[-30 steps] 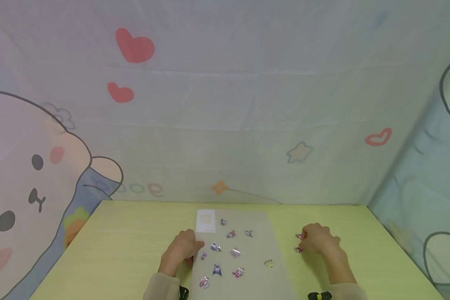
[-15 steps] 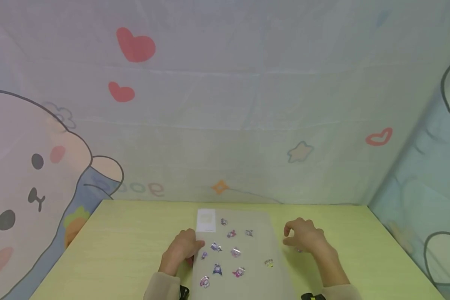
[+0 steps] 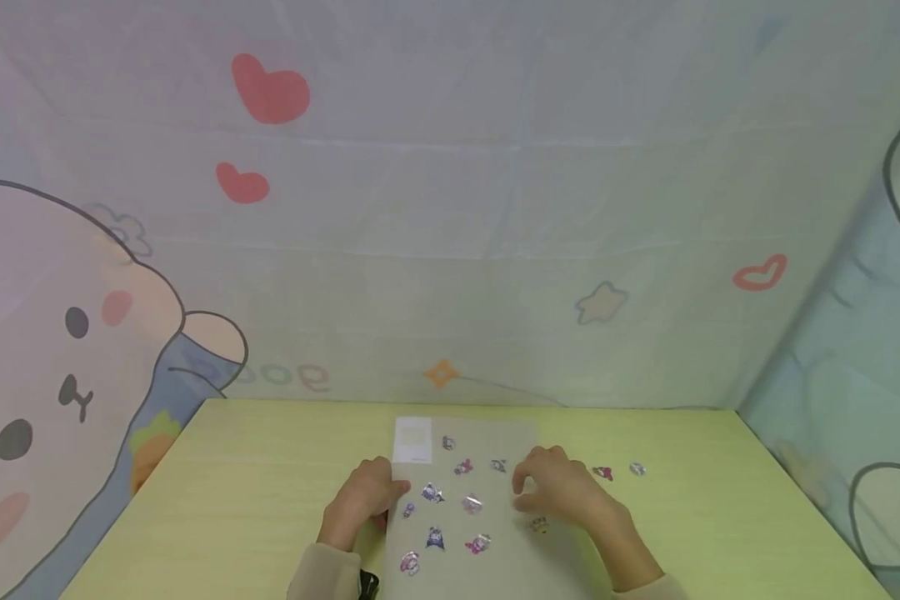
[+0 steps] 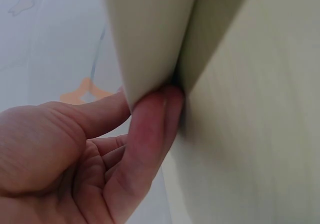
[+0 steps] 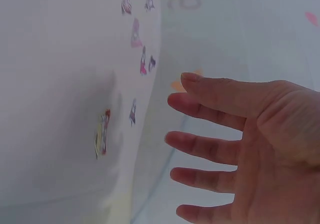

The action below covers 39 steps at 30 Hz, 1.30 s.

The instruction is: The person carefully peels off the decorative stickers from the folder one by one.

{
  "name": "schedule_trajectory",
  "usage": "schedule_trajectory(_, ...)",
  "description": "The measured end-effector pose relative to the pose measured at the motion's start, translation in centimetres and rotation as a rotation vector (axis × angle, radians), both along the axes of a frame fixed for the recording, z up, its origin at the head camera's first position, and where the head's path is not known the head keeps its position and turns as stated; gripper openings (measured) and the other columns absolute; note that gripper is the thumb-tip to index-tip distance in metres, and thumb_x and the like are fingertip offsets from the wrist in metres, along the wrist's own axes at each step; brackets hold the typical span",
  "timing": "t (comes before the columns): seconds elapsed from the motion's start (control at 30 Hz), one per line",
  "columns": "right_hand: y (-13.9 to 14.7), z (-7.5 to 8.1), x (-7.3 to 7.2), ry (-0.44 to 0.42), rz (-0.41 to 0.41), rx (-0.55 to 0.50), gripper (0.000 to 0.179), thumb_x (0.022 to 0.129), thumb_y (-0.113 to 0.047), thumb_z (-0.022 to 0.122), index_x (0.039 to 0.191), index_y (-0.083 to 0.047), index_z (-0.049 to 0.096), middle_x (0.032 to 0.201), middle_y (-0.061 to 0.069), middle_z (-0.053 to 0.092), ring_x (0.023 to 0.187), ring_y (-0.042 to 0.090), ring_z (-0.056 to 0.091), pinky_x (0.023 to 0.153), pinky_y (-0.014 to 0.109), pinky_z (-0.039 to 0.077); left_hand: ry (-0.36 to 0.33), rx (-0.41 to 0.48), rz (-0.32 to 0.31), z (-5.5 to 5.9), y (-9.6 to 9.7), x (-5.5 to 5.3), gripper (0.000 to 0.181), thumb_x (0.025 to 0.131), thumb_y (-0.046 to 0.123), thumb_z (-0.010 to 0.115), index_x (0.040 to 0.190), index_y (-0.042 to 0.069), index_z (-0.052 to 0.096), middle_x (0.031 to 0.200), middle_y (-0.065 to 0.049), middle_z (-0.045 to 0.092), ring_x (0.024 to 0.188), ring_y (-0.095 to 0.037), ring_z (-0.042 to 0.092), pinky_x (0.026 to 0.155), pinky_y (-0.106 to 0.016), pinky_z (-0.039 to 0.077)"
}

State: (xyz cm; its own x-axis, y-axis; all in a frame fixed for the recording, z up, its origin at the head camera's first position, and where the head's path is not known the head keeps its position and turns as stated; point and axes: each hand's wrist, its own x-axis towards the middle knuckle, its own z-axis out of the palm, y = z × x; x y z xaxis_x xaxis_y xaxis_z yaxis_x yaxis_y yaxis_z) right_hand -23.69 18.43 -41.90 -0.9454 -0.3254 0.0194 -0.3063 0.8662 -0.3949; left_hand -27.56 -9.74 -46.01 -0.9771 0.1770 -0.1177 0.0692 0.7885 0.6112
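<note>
A pale board [image 3: 510, 558] lies on the table, dotted with several small shiny character stickers [image 3: 435, 539]. My left hand [image 3: 365, 496] grips the board's left edge, thumb on top and fingers curled beneath; the left wrist view shows the edge pinched between thumb and fingers [image 4: 145, 129]. Over the board's right side hovers my right hand [image 3: 558, 487], its fingers apart and slightly bent. In the right wrist view no object shows between the thumb and the fingers [image 5: 205, 146]. A yellowish sticker [image 3: 537, 525] sits on the board just below that hand.
Two loose stickers lie on the yellow table right of the board, one reddish [image 3: 602, 472] and one pale [image 3: 637, 469]. A white printed square [image 3: 412, 440] is at the board's upper left corner. Behind the table hangs a patterned cloth [image 3: 450, 208].
My right hand has moved left from the loose stickers on the table to above the board's right side, uncovering two of those stickers. The left hand keeps its grip on the edge.
</note>
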Motion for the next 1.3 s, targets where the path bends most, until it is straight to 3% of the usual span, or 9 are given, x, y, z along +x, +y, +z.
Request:
schedule_trajectory(0.23, -1.8, -0.4, 0.3, 0.021, 0.075, 0.035, 0.011, 0.077, -0.018, 0.076, 0.074, -0.021, 0.066, 0.098, 0.003, 0.060, 0.105, 0.035, 0.052, 0.078, 0.059, 0.044, 0.008, 0.014, -0.014, 0.2, -0.2, 0.0, 0.027, 0.095, 0.018, 0.064, 0.084, -0.006, 0.062, 0.057, -0.008, 0.057, 0.045, -0.019, 0.059, 0.046, -0.028, 0.045)
schedule_trajectory(0.47, -3.5, -1.5, 0.6, 0.016, 0.073, 0.136, 0.012, 0.077, -0.023, 0.079, 0.072, -0.019, 0.069, 0.086, 0.001, 0.057, 0.089, 0.026, 0.051, 0.075, 0.056, 0.045, 0.006, 0.027, -0.025, 0.2, -0.3, 0.2, 0.026, 0.095, 0.017, 0.064, 0.084, -0.006, 0.062, 0.058, -0.009, 0.058, 0.046, -0.020, 0.060, 0.047, -0.029, 0.048)
schedule_trajectory(0.73, -5.1, -2.1, 1.4, 0.023, 0.116, 0.160, 0.018, 0.076, -0.022, 0.079, 0.067, -0.020, 0.063, 0.079, -0.004, 0.051, 0.080, 0.020, 0.045, 0.073, 0.048, 0.042, 0.012, 0.038, -0.021, 0.2, -0.2, 0.3, 0.026, 0.095, 0.016, 0.064, 0.085, -0.008, 0.061, 0.059, -0.009, 0.058, 0.046, -0.020, 0.061, 0.047, -0.028, 0.047)
schedule_trajectory(1.03, -6.1, -2.3, 1.9, 0.053, 0.064, 0.181, 0.019, 0.075, -0.010, 0.075, 0.068, -0.017, 0.060, 0.077, -0.003, 0.047, 0.082, 0.021, 0.045, 0.080, 0.054, 0.043, 0.007, 0.021, -0.017, 0.4, -0.1, 0.2, 0.026, 0.095, 0.017, 0.064, 0.085, -0.008, 0.061, 0.059, -0.009, 0.058, 0.045, -0.020, 0.061, 0.049, -0.029, 0.049)
schedule_trajectory(1.3, -6.2, -2.4, 1.8, 0.065, 0.050, 0.184, 0.024, 0.074, -0.010, 0.078, 0.065, -0.018, 0.057, 0.078, -0.003, 0.047, 0.082, 0.021, 0.044, 0.078, 0.051, 0.042, 0.007, 0.007, -0.022, 0.6, 0.0, 0.3, 0.027, 0.095, 0.017, 0.064, 0.084, -0.007, 0.062, 0.057, -0.009, 0.058, 0.045, -0.020, 0.061, 0.050, -0.029, 0.049)
